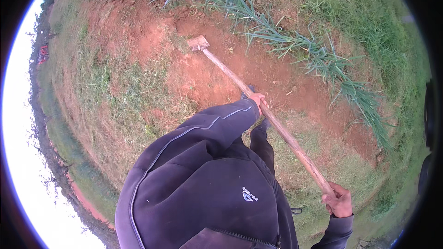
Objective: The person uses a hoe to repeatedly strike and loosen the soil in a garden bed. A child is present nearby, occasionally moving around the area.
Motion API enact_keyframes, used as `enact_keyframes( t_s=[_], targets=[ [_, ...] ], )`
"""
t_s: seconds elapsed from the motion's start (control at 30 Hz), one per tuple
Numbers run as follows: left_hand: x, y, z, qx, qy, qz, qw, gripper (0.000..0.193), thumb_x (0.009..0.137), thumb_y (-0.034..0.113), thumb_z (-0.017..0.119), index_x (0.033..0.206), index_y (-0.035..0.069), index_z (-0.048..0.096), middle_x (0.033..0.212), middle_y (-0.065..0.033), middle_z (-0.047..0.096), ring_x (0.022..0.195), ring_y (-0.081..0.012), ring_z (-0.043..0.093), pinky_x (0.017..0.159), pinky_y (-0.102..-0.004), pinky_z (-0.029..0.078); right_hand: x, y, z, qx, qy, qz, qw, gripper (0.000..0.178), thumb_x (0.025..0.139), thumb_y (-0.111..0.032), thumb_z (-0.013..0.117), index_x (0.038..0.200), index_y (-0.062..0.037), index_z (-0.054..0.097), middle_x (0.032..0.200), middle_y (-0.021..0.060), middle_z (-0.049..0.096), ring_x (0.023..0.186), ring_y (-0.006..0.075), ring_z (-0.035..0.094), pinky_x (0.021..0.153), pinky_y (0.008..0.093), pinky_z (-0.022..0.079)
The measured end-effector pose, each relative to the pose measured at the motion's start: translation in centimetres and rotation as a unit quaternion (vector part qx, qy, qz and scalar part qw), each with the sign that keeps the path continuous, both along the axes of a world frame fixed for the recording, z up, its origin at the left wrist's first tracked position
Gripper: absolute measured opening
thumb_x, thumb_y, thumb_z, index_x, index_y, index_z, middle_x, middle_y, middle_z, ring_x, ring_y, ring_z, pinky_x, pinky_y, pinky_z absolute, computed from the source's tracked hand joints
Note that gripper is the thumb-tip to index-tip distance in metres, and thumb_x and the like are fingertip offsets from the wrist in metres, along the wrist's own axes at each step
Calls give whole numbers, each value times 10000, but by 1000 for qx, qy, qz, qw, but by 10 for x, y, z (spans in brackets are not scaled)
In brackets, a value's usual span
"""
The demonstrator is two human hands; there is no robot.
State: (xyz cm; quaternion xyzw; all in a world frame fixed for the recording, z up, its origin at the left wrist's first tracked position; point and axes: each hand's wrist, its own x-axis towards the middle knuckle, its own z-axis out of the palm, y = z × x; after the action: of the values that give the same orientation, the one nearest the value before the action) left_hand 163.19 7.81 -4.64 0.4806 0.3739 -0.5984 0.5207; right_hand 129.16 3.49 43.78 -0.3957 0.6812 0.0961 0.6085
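A long-handled hoe [290,141] slants across the view, its wooden shaft running from lower right to upper left. The flat, soil-coloured blade [198,43] is at the bare reddish soil [207,80]; whether it bites in, I cannot tell. Midway along the shaft, my left hand [260,102] is closed round the wood, its arm in a dark sleeve. My right hand [339,199] grips the shaft near its end at the lower right, fingers wrapped over it. Beyond the blade grows a row of long-leaved green plants [272,32].
Cut or dry grass [124,97] covers the ground left of the soil. Taller green grass [369,23] spreads past the plant row. My shoe [249,93] and dark trouser leg [263,146] show beneath the shaft. A small red object [43,54] stands far left.
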Motion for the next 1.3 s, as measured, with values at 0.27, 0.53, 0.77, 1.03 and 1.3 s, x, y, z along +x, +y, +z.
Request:
enact_keyframes(
  t_s=[0.27,0.53,0.77,1.03,1.3],
  targets=[
    [-6,78,-121,-33,-108,-47,992,152,982,212,583,919,74,578,688,-110,562,585,-338,582,576,-565,530,-80,85,-60,-158,-19,231,960,653,671,-31,834,1305,-9,678,912,184,739,872,166,715,803,335,560],
    [-293,31,17,30,70,-22,997,93,984,103,554,925,40,586,725,-164,579,631,-360,616,622,-612,565,-329,96,-11,-171,313,433,828,532,795,-247,728,1318,-168,671,976,209,750,917,423,726,811,542,580],
    [-46,72,-145,-94,-2,-42,995,220,984,237,560,914,29,576,700,-118,592,636,-335,613,648,-551,551,-122,127,-162,-173,257,406,860,342,693,-172,731,1022,-79,739,773,233,708,767,438,718,717,509,578],
    [-63,95,-151,-427,25,10,904,209,997,221,580,1019,14,586,844,-203,678,846,-415,694,821,-623,563,-142,104,-125,-209,0,156,965,399,784,-159,825,1099,63,723,691,64,675,683,99,604,639,296,518],
    [-147,67,-67,-25,-65,82,994,175,959,164,580,849,29,604,643,-111,546,522,-277,581,504,-499,524,-236,58,-142,-30,187,-51,981,346,931,-280,730,1107,17,711,843,118,697,721,180,641,633,331,531]
  ],
)
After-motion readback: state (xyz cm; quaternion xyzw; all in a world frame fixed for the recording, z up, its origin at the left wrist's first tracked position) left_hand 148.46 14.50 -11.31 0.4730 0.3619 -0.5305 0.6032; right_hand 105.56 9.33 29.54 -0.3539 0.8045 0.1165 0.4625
